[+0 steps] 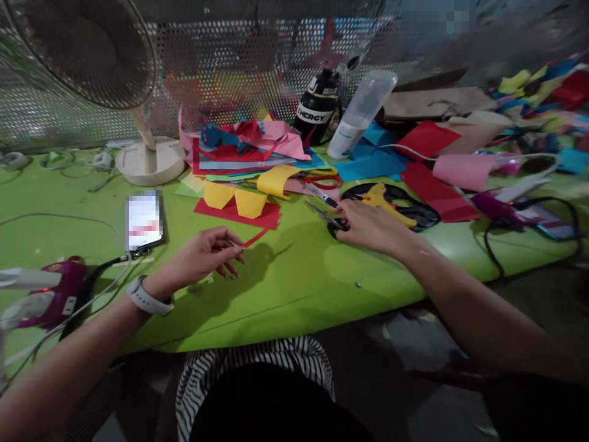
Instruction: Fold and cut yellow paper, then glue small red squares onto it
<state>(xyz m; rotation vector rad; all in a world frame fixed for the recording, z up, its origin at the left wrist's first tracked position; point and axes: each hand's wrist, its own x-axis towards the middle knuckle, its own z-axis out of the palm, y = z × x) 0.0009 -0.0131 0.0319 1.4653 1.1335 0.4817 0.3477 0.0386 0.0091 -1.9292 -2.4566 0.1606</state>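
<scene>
pinching a red strip (256, 238) in the left hand (212, 250), resting the nearer right hand (368, 224) on scissors (323, 213) slanting away leftward, tips first, can't tell if gripped!

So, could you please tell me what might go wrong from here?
The thin red paper strip is pinched by one end in the left hand, so it might crease or slip. The right hand is at the handles of the black-handled metal scissors, whose blades point toward the flat red paper sheet; a careless push could perhaps snag it.
</scene>
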